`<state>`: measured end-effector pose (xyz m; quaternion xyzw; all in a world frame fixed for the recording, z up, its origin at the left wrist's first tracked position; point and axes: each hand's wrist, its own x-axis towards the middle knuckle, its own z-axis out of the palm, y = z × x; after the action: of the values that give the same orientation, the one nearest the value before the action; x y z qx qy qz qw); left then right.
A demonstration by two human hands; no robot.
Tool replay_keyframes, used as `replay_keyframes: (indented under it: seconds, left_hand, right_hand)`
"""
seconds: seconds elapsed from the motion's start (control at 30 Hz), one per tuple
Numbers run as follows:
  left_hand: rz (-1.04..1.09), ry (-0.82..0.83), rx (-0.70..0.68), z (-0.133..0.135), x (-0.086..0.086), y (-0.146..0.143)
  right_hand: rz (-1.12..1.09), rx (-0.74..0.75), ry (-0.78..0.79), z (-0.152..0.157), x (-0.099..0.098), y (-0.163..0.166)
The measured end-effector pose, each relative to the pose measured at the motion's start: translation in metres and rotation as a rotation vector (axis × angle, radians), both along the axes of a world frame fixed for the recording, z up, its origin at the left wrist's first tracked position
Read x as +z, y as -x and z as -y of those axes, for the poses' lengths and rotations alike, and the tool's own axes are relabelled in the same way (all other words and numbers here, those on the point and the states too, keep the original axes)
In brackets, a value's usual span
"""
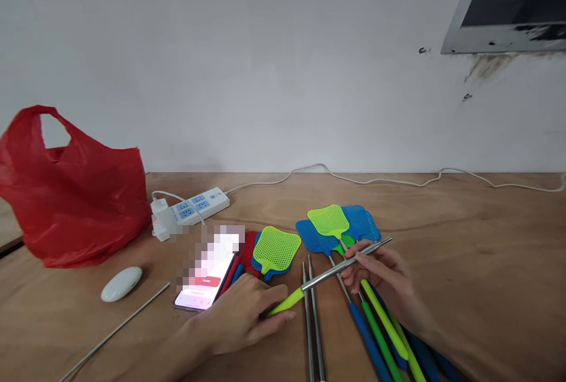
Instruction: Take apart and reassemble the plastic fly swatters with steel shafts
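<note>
My left hand (245, 314) is closed around a yellow-green fly swatter handle (289, 300). A silver telescopic rod (329, 275) meets the end of that handle and slants up to the right. Near its thin far end, my right hand (389, 276) pinches the rod between thumb and fingers. Two loose metal rods (315, 317) lie below it on the table. Under and beside my right hand lie several fly swatters with blue and green handles (369, 338); a yellow-green swatter head (328, 220) tops that pile. Another yellow-green swatter head (276, 248) rests by my left hand, over blue and red ones.
A lit phone (207, 270) leans left of my left hand, its screen partly blurred. Behind it is a white power strip (207, 202) with a cable (371, 181) along the wall. A red plastic bag (84, 199) and a white oval object (121, 283) sit at left.
</note>
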<state>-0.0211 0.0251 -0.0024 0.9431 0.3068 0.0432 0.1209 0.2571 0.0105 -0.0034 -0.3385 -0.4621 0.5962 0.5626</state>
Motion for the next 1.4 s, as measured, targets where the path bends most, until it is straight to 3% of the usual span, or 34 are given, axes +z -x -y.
replay_keyframes:
  seconds: [0.43,0.63,0.93,1.27,1.4]
  left_hand:
    - [0.062,-0.006,0.005,0.002,-0.003,0.002]
    - [0.053,-0.028,0.010,0.004,0.003,0.000]
    - [0.059,-0.079,0.093,0.003,0.003,0.000]
    - [0.051,-0.075,0.049,0.003,0.003,0.000]
    - [0.010,-0.085,0.047,0.003,0.004,0.000]
  right_hand:
    - [0.014,-0.015,0.038,-0.010,-0.001,0.000]
    - [0.065,-0.089,0.005,-0.006,-0.009,0.009]
    - [-0.067,-0.181,0.010,0.001,-0.003,0.010]
    - [-0.053,-0.126,0.054,-0.002,-0.005,0.011]
    - [0.057,-0.120,-0.014,-0.002,-0.001,0.008]
